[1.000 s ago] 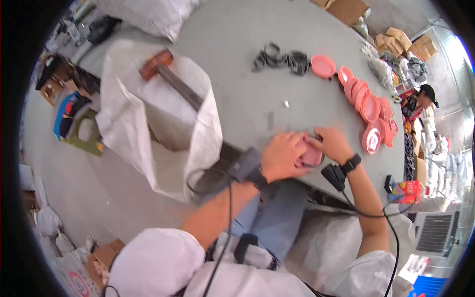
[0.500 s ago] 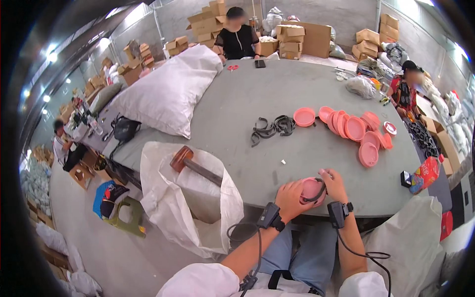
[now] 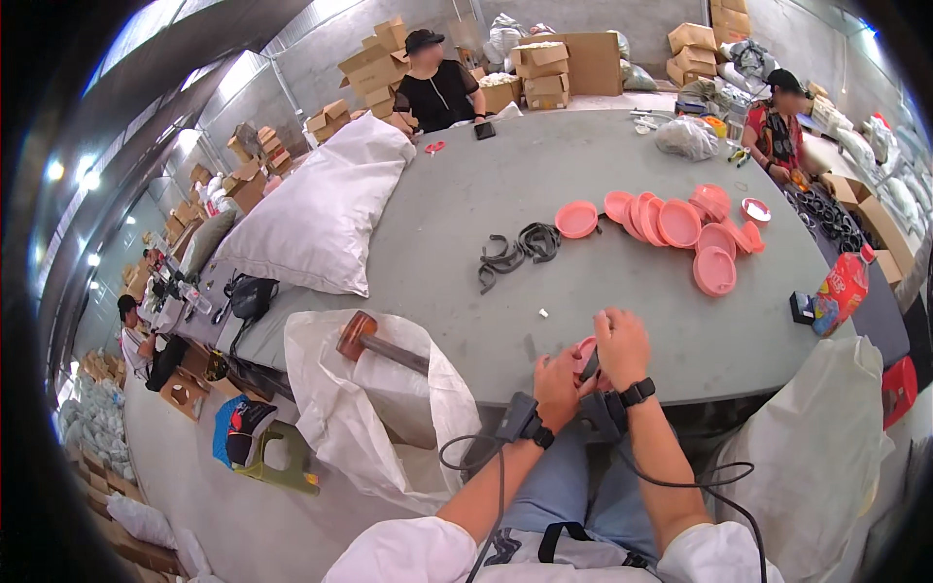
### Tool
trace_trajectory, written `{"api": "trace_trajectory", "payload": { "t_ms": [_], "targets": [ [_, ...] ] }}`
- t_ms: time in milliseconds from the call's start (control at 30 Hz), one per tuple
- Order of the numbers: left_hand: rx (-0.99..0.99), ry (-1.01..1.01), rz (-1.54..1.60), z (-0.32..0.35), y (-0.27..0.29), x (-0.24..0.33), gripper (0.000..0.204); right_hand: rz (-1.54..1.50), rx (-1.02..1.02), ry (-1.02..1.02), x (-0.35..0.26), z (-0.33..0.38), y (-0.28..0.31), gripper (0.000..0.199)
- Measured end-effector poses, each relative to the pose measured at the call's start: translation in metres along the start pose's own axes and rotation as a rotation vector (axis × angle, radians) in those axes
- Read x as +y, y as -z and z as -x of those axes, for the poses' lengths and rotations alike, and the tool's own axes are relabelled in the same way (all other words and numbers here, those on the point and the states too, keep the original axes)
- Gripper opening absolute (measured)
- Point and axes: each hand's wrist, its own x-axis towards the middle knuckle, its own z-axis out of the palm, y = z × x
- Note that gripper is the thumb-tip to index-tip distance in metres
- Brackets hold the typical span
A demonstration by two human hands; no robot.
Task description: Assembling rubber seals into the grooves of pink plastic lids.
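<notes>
At the table's near edge, my left hand (image 3: 557, 386) is closed round a small round pink dish (image 3: 585, 348), now tilted and mostly covered by my hands. A black curved strip (image 3: 591, 365) shows against the dish. My right hand (image 3: 623, 347) is closed over the strip and the dish's right side; its fingertips are partly hidden. Farther off lie several loose black curved strips (image 3: 501, 255) in a small heap. To their right are several pink dishes (image 3: 679, 224), some overlapping in a row.
An open white sack (image 3: 316, 374) with a mallet (image 3: 358, 333) across it stands left of me. A full white sack (image 3: 321, 214) lies on the grey table (image 3: 457, 340). A red bottle (image 3: 844, 290) and black box (image 3: 802, 307) stand right. Co-workers sit around.
My right hand has come left over the dish and closed against it. The dish has tipped from nearly flat to steep, and my left hand has shifted slightly. The whole view has turned a little.
</notes>
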Motion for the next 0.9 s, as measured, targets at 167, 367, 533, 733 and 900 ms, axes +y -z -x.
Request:
{"api": "trace_trajectory", "payload": {
  "t_ms": [167,367,533,733,900],
  "targets": [
    [-0.159,0.187,0.016,-0.002,0.003,0.005,0.053,-0.203,-0.260,-0.156,0.001,-0.006,0.005,0.037],
    [-0.030,0.057,-0.115,0.001,-0.010,-0.001,0.057,0.144,-0.304,0.041,0.029,0.000,-0.028,0.038],
    [-0.014,-0.051,-0.098,-0.004,-0.014,0.001,0.061,0.071,-0.365,-0.034,0.003,-0.011,-0.019,0.037],
    [-0.133,0.002,-0.088,-0.004,-0.007,0.004,0.087,-0.228,-0.341,-0.104,0.018,-0.018,-0.001,0.033],
    [0.083,0.037,0.205,0.002,0.025,-0.001,0.098,-0.848,-0.209,-0.262,-0.019,0.018,0.054,0.028]
  ]
}}
